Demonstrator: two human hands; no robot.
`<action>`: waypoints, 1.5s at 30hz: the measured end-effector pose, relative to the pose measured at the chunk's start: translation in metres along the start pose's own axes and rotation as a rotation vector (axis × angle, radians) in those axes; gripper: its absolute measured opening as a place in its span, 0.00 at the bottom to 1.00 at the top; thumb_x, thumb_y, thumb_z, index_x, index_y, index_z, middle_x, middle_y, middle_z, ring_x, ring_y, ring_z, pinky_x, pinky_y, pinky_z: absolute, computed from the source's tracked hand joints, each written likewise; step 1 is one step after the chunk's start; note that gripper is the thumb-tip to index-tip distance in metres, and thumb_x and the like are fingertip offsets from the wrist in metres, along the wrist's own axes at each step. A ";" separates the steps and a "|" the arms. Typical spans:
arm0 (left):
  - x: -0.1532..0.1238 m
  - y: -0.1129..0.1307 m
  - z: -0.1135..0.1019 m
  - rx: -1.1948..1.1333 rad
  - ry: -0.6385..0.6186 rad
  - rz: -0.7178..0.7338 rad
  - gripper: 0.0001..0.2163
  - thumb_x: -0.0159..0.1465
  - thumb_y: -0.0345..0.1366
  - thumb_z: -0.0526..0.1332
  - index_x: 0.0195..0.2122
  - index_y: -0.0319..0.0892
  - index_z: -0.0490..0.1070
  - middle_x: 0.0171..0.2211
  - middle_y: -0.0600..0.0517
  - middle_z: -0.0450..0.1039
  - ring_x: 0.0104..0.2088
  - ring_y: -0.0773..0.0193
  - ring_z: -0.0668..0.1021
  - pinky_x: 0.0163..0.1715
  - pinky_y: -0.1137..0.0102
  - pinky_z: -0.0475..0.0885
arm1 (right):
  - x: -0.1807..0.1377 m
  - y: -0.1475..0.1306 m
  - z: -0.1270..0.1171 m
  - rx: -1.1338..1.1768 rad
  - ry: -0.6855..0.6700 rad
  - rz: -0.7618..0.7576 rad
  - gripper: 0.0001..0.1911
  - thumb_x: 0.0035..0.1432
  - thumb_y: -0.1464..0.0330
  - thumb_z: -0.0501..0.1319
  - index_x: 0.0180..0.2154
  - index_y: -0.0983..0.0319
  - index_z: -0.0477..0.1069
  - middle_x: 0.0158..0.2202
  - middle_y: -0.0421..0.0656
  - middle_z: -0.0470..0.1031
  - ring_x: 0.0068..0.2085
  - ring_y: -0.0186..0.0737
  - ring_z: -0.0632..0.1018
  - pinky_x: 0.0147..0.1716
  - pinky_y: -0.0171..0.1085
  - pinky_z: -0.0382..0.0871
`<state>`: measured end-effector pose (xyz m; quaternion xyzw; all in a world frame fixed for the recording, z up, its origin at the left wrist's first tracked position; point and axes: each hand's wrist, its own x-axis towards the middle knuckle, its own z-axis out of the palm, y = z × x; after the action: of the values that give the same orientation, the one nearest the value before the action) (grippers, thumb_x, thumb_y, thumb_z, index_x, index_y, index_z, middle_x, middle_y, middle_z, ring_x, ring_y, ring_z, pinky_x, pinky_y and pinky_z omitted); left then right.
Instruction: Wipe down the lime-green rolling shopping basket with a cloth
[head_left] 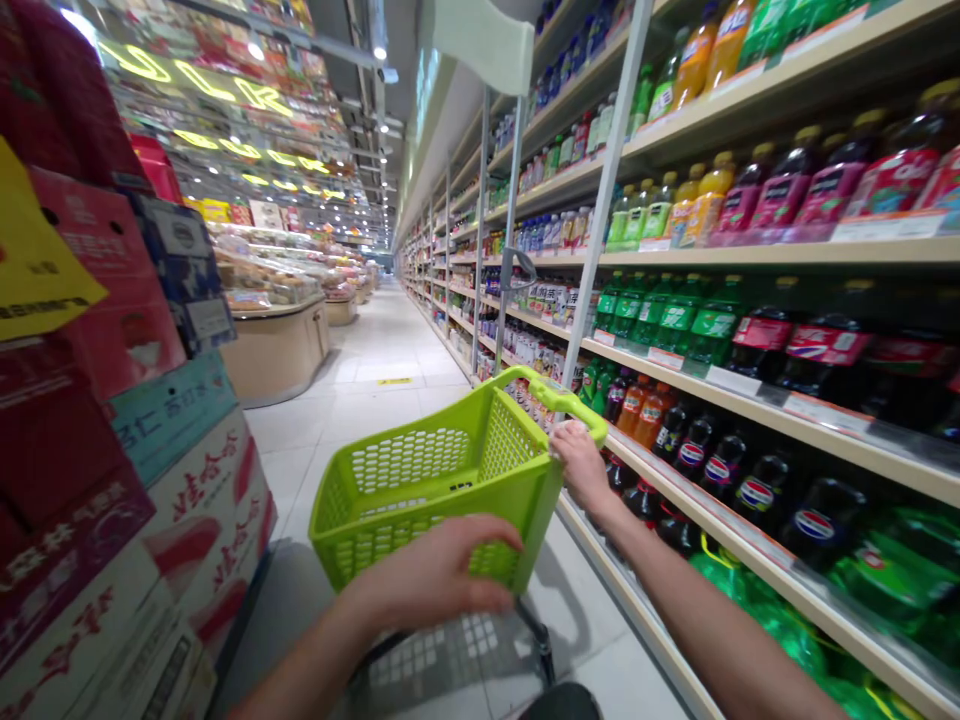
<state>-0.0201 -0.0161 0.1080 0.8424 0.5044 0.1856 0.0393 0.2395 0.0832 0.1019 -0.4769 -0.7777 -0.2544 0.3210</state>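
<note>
A lime-green plastic shopping basket (420, 480) sits tilted on a dark cart frame in front of me, and nothing shows inside it. My left hand (439, 575) grips the basket's near rim, fingers curled over the edge. My right hand (579, 462) is closed round the green handle (559, 398) at the basket's right side. Both forearms reach in from the bottom of the view.
Shelves of soft-drink bottles (750, 330) run along the right, close to my right arm. Stacked cartons (127, 480) stand on the left. A white-tiled aisle (382, 370) stretches ahead, with a rounded display counter (274, 345) at the left.
</note>
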 end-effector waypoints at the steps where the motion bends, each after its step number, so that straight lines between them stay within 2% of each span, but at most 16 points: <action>1: 0.001 -0.006 -0.002 0.030 0.006 -0.063 0.17 0.59 0.37 0.56 0.50 0.44 0.63 0.51 0.48 0.65 0.50 0.59 0.68 0.49 0.62 0.64 | -0.003 -0.012 0.006 0.026 -0.006 -0.061 0.14 0.56 0.76 0.50 0.39 0.59 0.72 0.46 0.44 0.72 0.52 0.42 0.67 0.52 0.46 0.56; 4: 0.001 -0.035 0.004 0.181 -0.059 -0.343 0.25 0.55 0.30 0.55 0.56 0.41 0.56 0.57 0.44 0.58 0.58 0.55 0.59 0.56 0.55 0.54 | -0.011 -0.032 0.016 0.075 -0.062 -0.272 0.14 0.56 0.75 0.52 0.40 0.57 0.71 0.47 0.42 0.72 0.53 0.39 0.66 0.52 0.44 0.57; 6: -0.005 -0.053 0.016 0.260 -0.144 -0.421 0.31 0.51 0.26 0.53 0.58 0.39 0.51 0.60 0.42 0.51 0.61 0.55 0.53 0.56 0.51 0.49 | -0.013 -0.022 0.011 0.042 -0.068 -0.292 0.14 0.56 0.75 0.52 0.41 0.57 0.71 0.49 0.42 0.70 0.54 0.41 0.65 0.53 0.46 0.56; 9: -0.016 -0.067 0.031 0.278 -0.213 -0.390 0.35 0.47 0.24 0.52 0.59 0.39 0.47 0.62 0.45 0.44 0.61 0.56 0.50 0.56 0.50 0.48 | -0.013 0.007 -0.002 -0.068 0.021 -0.067 0.15 0.56 0.75 0.51 0.42 0.58 0.71 0.51 0.47 0.67 0.56 0.47 0.62 0.53 0.53 0.54; 11: -0.020 -0.067 0.036 0.268 -0.217 -0.379 0.36 0.46 0.24 0.52 0.60 0.40 0.46 0.62 0.45 0.44 0.61 0.56 0.50 0.56 0.50 0.48 | -0.016 0.011 -0.003 -0.082 0.066 0.035 0.16 0.56 0.76 0.50 0.42 0.60 0.71 0.52 0.49 0.66 0.57 0.49 0.61 0.52 0.54 0.55; 13: -0.024 -0.064 0.037 0.269 -0.206 -0.359 0.37 0.46 0.24 0.52 0.60 0.40 0.45 0.62 0.46 0.43 0.62 0.56 0.49 0.56 0.49 0.48 | -0.022 -0.005 0.005 -0.025 0.061 -0.021 0.15 0.56 0.76 0.50 0.41 0.60 0.71 0.52 0.49 0.67 0.57 0.46 0.60 0.53 0.51 0.56; 16: -0.033 -0.062 0.040 0.274 -0.148 -0.314 0.37 0.47 0.25 0.51 0.61 0.38 0.43 0.63 0.46 0.40 0.62 0.57 0.47 0.57 0.51 0.45 | -0.031 -0.043 0.022 0.079 0.002 -0.267 0.14 0.58 0.74 0.50 0.40 0.58 0.72 0.50 0.43 0.69 0.58 0.40 0.60 0.54 0.45 0.57; 18: -0.040 -0.064 0.043 0.274 -0.102 -0.312 0.36 0.48 0.25 0.50 0.61 0.37 0.43 0.63 0.46 0.40 0.62 0.58 0.46 0.58 0.52 0.45 | -0.032 -0.051 0.024 0.083 -0.022 -0.321 0.13 0.58 0.73 0.51 0.39 0.57 0.72 0.50 0.41 0.69 0.57 0.40 0.60 0.53 0.44 0.58; 23: -0.051 -0.067 0.047 0.265 -0.089 -0.350 0.35 0.48 0.26 0.51 0.60 0.38 0.44 0.63 0.48 0.40 0.62 0.58 0.45 0.58 0.53 0.45 | -0.021 -0.025 0.012 -0.025 0.026 -0.032 0.16 0.57 0.77 0.50 0.42 0.60 0.71 0.52 0.49 0.67 0.57 0.46 0.61 0.52 0.49 0.58; 25: -0.050 -0.067 0.047 0.268 -0.078 -0.354 0.35 0.49 0.27 0.51 0.60 0.38 0.45 0.63 0.48 0.41 0.62 0.58 0.46 0.58 0.52 0.45 | -0.021 -0.032 0.017 -0.009 0.020 -0.034 0.15 0.56 0.77 0.50 0.41 0.61 0.71 0.51 0.48 0.68 0.57 0.45 0.61 0.52 0.47 0.58; 28: -0.047 -0.068 0.047 0.273 -0.069 -0.346 0.35 0.49 0.27 0.50 0.60 0.38 0.44 0.63 0.48 0.41 0.62 0.58 0.47 0.58 0.50 0.44 | -0.023 -0.055 0.029 0.072 -0.046 -0.223 0.13 0.57 0.74 0.51 0.39 0.59 0.72 0.51 0.44 0.68 0.57 0.42 0.61 0.54 0.45 0.58; 30: -0.046 -0.070 0.045 0.273 -0.078 -0.347 0.35 0.49 0.26 0.50 0.61 0.38 0.44 0.63 0.49 0.41 0.62 0.57 0.47 0.57 0.49 0.43 | -0.022 -0.056 0.029 0.078 -0.092 -0.278 0.13 0.58 0.73 0.51 0.40 0.58 0.72 0.51 0.42 0.68 0.57 0.41 0.61 0.53 0.45 0.58; 34: -0.045 -0.070 0.044 0.282 -0.088 -0.378 0.36 0.48 0.26 0.50 0.61 0.39 0.44 0.63 0.50 0.41 0.62 0.56 0.45 0.57 0.48 0.42 | -0.017 -0.017 0.010 -0.045 -0.055 -0.051 0.14 0.57 0.74 0.51 0.42 0.59 0.71 0.52 0.47 0.67 0.57 0.45 0.61 0.53 0.50 0.57; 36: -0.044 -0.068 0.045 0.282 -0.097 -0.391 0.36 0.48 0.26 0.51 0.61 0.39 0.44 0.63 0.50 0.41 0.62 0.55 0.45 0.57 0.48 0.43 | -0.018 -0.010 0.007 -0.063 -0.002 0.020 0.14 0.57 0.74 0.51 0.42 0.60 0.71 0.52 0.48 0.66 0.58 0.46 0.60 0.53 0.50 0.56; 42: -0.044 -0.071 0.043 0.298 -0.110 -0.375 0.35 0.49 0.27 0.51 0.61 0.40 0.44 0.63 0.48 0.42 0.62 0.54 0.47 0.56 0.48 0.45 | -0.029 -0.070 0.037 0.126 -0.035 -0.291 0.13 0.58 0.72 0.51 0.40 0.58 0.72 0.51 0.43 0.68 0.58 0.40 0.60 0.54 0.46 0.58; 45: -0.050 -0.078 0.038 0.311 -0.082 -0.458 0.34 0.49 0.27 0.51 0.60 0.37 0.46 0.62 0.44 0.43 0.62 0.54 0.48 0.57 0.49 0.46 | -0.024 -0.067 0.034 0.084 -0.049 -0.191 0.14 0.58 0.74 0.51 0.42 0.59 0.71 0.52 0.46 0.67 0.58 0.43 0.61 0.53 0.48 0.58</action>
<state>-0.0931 -0.0168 0.0390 0.7093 0.7020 0.0578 -0.0291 0.1784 0.0655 0.0553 -0.3929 -0.8372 -0.2392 0.2958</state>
